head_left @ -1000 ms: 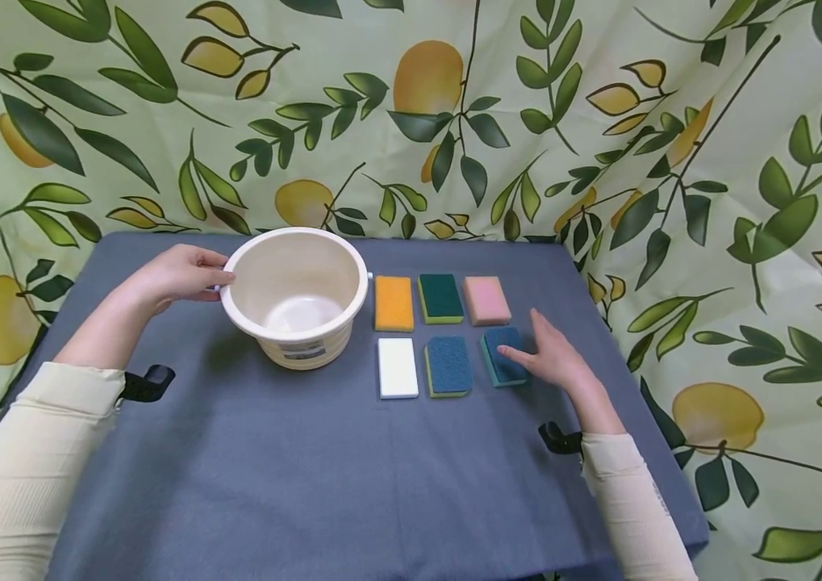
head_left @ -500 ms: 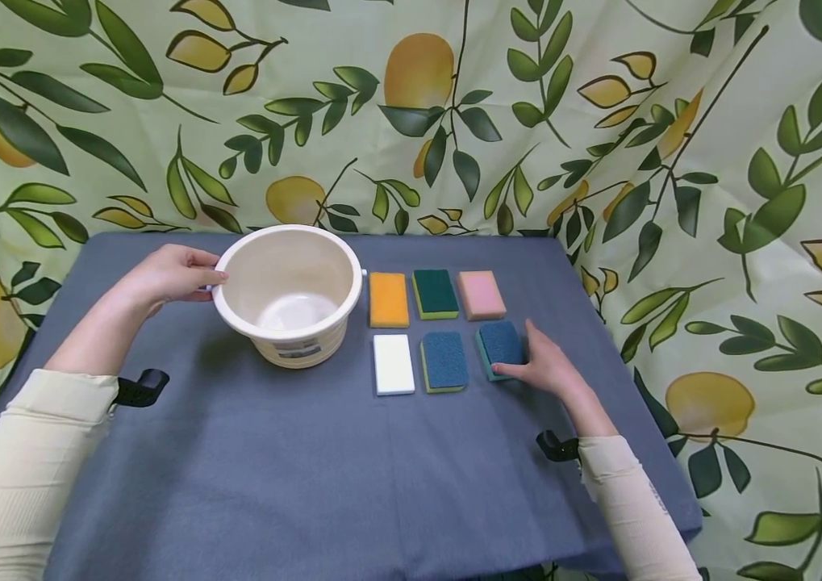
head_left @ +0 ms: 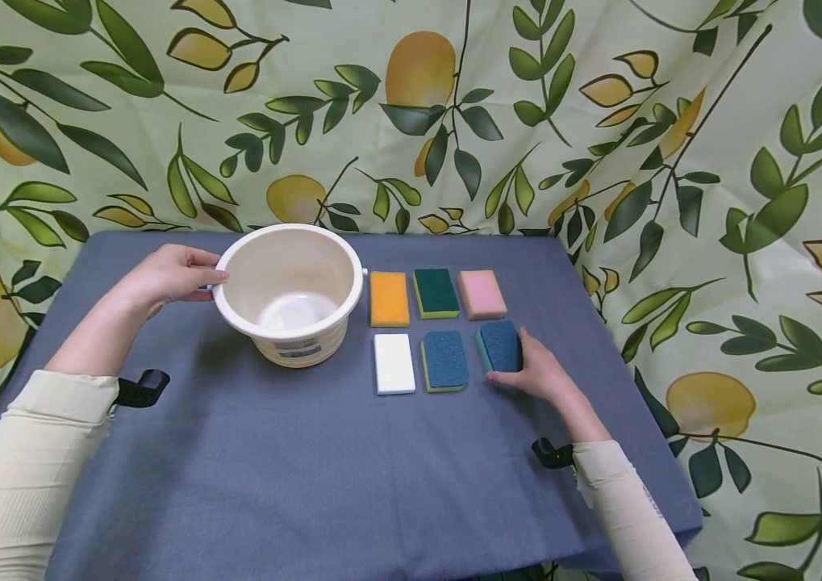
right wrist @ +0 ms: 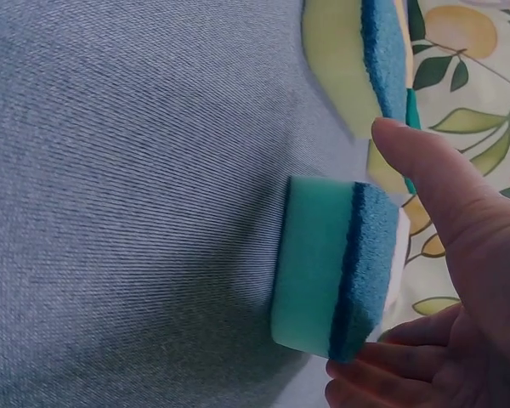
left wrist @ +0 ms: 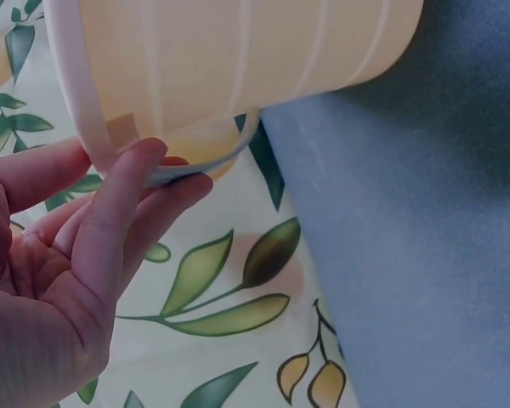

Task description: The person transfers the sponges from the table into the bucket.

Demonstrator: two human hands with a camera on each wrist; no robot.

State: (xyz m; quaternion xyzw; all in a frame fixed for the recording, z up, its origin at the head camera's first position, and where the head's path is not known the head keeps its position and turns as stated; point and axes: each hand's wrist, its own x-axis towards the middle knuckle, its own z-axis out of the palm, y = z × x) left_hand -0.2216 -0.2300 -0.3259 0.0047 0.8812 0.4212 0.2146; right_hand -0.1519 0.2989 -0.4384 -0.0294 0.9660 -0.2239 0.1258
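Observation:
A cream bucket (head_left: 300,345) with a white rim stands on the left part of the table, its inside showing. My left hand (head_left: 177,274) holds it at the left side of the rim; in the left wrist view the fingers (left wrist: 119,204) pinch near the rim and the handle (left wrist: 206,164). At the right, my right hand (head_left: 537,367) is around a teal sponge with a blue scouring side (head_left: 501,347). In the right wrist view its fingertips (right wrist: 340,382) touch one end of this sponge (right wrist: 310,263), while the thumb (right wrist: 425,161) stands apart from it.
Beside the teal sponge lie a blue-and-yellow sponge (head_left: 444,360) and a white sponge (head_left: 394,365). The row behind holds an orange sponge (head_left: 389,299), a dark green one (head_left: 436,292) and a pink one (head_left: 481,294). A patterned cloth (head_left: 338,105) hangs behind the grey-blue table (head_left: 294,476).
My right hand has come in from above and lowered around the teal sponge, its thumb moving to the sponge's near corner. The left hand keeps its hold on the bucket. The head view has shifted slightly.

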